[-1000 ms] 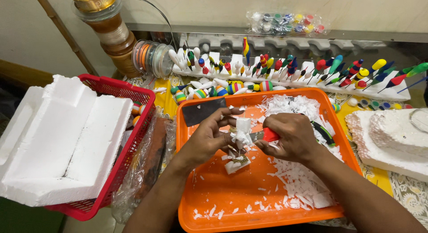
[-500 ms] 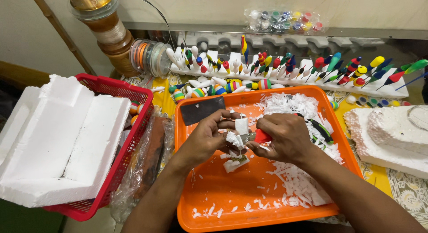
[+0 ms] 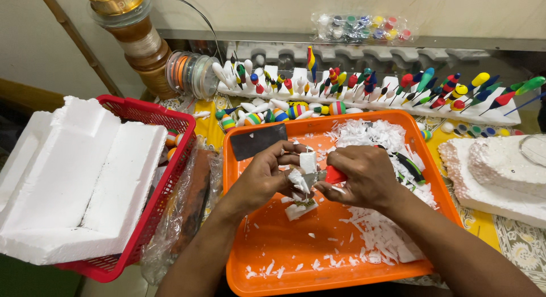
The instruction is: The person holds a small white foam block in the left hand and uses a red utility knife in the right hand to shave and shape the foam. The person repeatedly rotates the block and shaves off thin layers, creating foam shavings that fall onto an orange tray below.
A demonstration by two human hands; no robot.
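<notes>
Large white polystyrene slab (image 3: 79, 177), moulded packing piece, resting across a red plastic basket (image 3: 165, 112) to the left of the orange tray (image 3: 318, 263). The orange tray, rectangular and shallow, lies centre and holds a heap of white foam shavings (image 3: 375, 229) along its right side and a dark flat blade-like plate (image 3: 257, 140) at its far left corner. Carved white foam blocks (image 3: 500, 172) sit to the right of the tray; beyond its far edge, a foam rack stuck with painted fishing floats (image 3: 369, 92) in many colours. Above the tray's middle, the left hand (image 3: 264, 177) pinches a small white foam piece (image 3: 304, 172) between thumb and fingers, while the right hand (image 3: 364, 175) is closed round a red-handled knife (image 3: 333, 175) whose blade meets the piece. The foam piece is judged very light, stiff but crumbly and easily dented; best held gently by its sides, clear of the cutting edge.
</notes>
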